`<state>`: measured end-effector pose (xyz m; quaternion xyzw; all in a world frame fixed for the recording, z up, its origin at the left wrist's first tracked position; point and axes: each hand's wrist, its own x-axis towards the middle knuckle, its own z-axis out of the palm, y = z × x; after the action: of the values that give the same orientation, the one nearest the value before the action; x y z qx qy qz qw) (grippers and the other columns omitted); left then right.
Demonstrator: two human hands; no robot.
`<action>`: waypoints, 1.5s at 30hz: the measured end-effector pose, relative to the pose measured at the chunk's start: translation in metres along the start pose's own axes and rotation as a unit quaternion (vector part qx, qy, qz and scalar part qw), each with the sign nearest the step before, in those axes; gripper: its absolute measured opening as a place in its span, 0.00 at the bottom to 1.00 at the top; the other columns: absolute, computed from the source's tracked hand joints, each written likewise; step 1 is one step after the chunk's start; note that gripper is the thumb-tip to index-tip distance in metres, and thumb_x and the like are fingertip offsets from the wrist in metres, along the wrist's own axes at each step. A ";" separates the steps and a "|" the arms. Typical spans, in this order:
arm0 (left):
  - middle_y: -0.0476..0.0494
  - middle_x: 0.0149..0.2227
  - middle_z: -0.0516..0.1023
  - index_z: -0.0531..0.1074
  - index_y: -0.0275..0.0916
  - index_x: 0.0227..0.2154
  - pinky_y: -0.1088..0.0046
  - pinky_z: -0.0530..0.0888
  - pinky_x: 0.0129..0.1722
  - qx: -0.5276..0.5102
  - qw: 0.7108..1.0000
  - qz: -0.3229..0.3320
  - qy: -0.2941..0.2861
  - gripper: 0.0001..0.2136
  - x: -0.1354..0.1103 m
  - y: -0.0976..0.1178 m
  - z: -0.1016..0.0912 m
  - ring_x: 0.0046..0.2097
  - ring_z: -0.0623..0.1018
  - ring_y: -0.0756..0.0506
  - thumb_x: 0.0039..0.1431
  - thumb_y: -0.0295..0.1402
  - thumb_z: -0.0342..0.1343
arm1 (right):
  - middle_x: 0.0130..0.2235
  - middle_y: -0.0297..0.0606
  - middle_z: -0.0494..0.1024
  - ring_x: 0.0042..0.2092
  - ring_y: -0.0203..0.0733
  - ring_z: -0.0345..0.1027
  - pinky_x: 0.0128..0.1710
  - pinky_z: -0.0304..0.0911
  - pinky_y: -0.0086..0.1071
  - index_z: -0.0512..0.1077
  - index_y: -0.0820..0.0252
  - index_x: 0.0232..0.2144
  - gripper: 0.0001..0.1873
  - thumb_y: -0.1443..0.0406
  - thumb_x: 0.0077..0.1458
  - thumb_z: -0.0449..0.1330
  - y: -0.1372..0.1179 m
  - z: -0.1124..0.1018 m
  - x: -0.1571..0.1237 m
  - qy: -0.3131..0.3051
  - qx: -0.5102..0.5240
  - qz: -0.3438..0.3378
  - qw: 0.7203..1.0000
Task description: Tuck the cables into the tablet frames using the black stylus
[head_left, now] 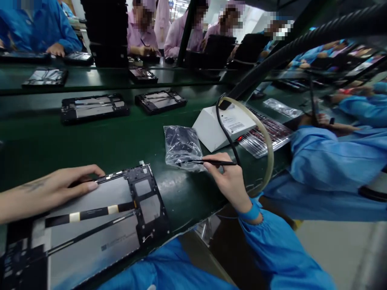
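Observation:
An opened tablet frame (90, 225) lies in front of me on the green belt, showing grey plates and black ribbon cables. My left hand (57, 189) rests on its top left edge, fingers closed lightly against the frame. My right hand (228, 181) pinches thin black tweezers (208, 162), whose tips reach into a small clear plastic bag (181, 147) lying on the belt to the right of the frame. What the tips touch inside the bag is too small to see.
A white wedge-shaped box (223, 127) with a black cable and a beige tube stands behind the bag. Several more tablet frames (93, 108) lie further up the green belt (45, 141). A blue-sleeved co-worker (332, 161) is at the right; other people sit across the line.

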<state>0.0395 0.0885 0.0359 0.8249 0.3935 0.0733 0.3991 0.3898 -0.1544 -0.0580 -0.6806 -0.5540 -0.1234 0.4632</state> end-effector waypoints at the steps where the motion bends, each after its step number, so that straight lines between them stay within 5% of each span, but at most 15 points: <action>1: 0.44 0.40 0.79 0.81 0.48 0.42 0.70 0.75 0.34 0.065 0.997 0.012 -0.042 0.25 0.001 -0.001 0.005 0.38 0.78 0.39 0.48 0.58 0.62 | 0.37 0.40 0.75 0.39 0.39 0.67 0.41 0.64 0.33 0.76 0.61 0.40 0.13 0.59 0.65 0.57 0.000 0.001 0.000 0.001 -0.005 -0.005 1.000; 3: 0.45 0.44 0.78 0.79 0.52 0.46 0.65 0.76 0.41 0.163 0.983 0.051 -0.074 0.27 0.001 -0.006 0.013 0.43 0.78 0.38 0.54 0.63 0.51 | 0.38 0.39 0.75 0.41 0.39 0.68 0.43 0.64 0.33 0.76 0.61 0.40 0.11 0.60 0.65 0.58 -0.001 0.002 0.000 0.000 -0.001 -0.013 1.000; 7: 0.44 0.51 0.74 0.77 0.56 0.49 0.61 0.74 0.47 0.230 0.965 0.124 -0.019 0.22 -0.003 -0.011 0.022 0.49 0.75 0.36 0.60 0.58 0.50 | 0.39 0.38 0.76 0.42 0.38 0.67 0.43 0.64 0.31 0.75 0.62 0.39 0.07 0.64 0.65 0.58 -0.009 0.003 0.002 -0.016 0.027 -0.047 0.998; 10: 0.42 0.54 0.73 0.77 0.55 0.50 0.58 0.72 0.45 0.255 0.948 0.189 0.000 0.21 -0.005 0.003 0.035 0.50 0.72 0.33 0.63 0.54 0.47 | 0.39 0.37 0.77 0.42 0.38 0.67 0.42 0.64 0.31 0.75 0.61 0.40 0.07 0.64 0.65 0.59 -0.015 0.007 0.005 -0.038 0.037 -0.055 0.997; 16: 0.40 0.55 0.72 0.74 0.55 0.55 0.52 0.68 0.48 0.274 0.915 0.288 -0.071 0.18 0.001 0.044 0.066 0.52 0.70 0.31 0.65 0.42 0.49 | 0.39 0.36 0.77 0.41 0.37 0.66 0.42 0.63 0.31 0.75 0.62 0.41 0.05 0.66 0.64 0.59 -0.015 0.016 0.008 -0.042 0.047 -0.060 0.996; 21: 0.40 0.55 0.70 0.71 0.52 0.56 0.57 0.69 0.46 0.347 0.867 0.354 -0.056 0.19 0.007 0.052 0.075 0.53 0.69 0.34 0.65 0.31 0.47 | 0.40 0.35 0.77 0.42 0.36 0.66 0.42 0.63 0.31 0.74 0.61 0.41 0.04 0.68 0.64 0.60 -0.016 0.016 0.007 -0.046 0.056 -0.068 0.995; 27: 0.41 0.57 0.68 0.65 0.48 0.61 0.63 0.72 0.44 0.447 0.814 0.370 -0.040 0.24 -0.001 0.049 0.065 0.53 0.69 0.40 0.64 0.25 0.46 | 0.40 0.33 0.76 0.41 0.35 0.65 0.43 0.63 0.31 0.73 0.60 0.42 0.04 0.69 0.63 0.60 -0.015 0.016 0.007 -0.043 0.066 -0.070 0.994; 38: 0.42 0.51 0.73 0.70 0.43 0.56 0.68 0.74 0.37 0.436 0.805 0.402 0.009 0.16 -0.008 0.043 0.051 0.47 0.73 0.43 0.71 0.34 0.45 | 0.39 0.35 0.76 0.40 0.35 0.66 0.42 0.64 0.31 0.73 0.61 0.41 0.04 0.69 0.64 0.59 -0.017 0.015 0.008 -0.013 0.069 -0.072 0.995; 41: 0.41 0.53 0.71 0.67 0.43 0.59 0.68 0.72 0.39 0.455 0.792 0.407 -0.005 0.19 -0.004 0.050 0.057 0.48 0.72 0.42 0.68 0.28 0.46 | 0.39 0.35 0.76 0.41 0.36 0.66 0.42 0.64 0.32 0.73 0.61 0.41 0.04 0.67 0.64 0.59 -0.017 0.015 0.006 -0.018 0.074 -0.067 0.995; 45: 0.38 0.45 0.71 0.64 0.39 0.61 0.67 0.68 0.35 0.509 0.736 0.446 -0.013 0.25 0.014 0.078 0.086 0.39 0.70 0.43 0.62 0.20 0.44 | 0.39 0.36 0.76 0.42 0.36 0.66 0.43 0.64 0.32 0.73 0.61 0.41 0.04 0.68 0.65 0.59 -0.016 0.015 0.003 -0.028 0.076 -0.075 0.994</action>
<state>0.1326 0.0181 0.0317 0.9868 -0.0464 0.0213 -0.1536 0.3714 -0.1414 -0.0562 -0.6034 -0.6238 -0.0966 0.4873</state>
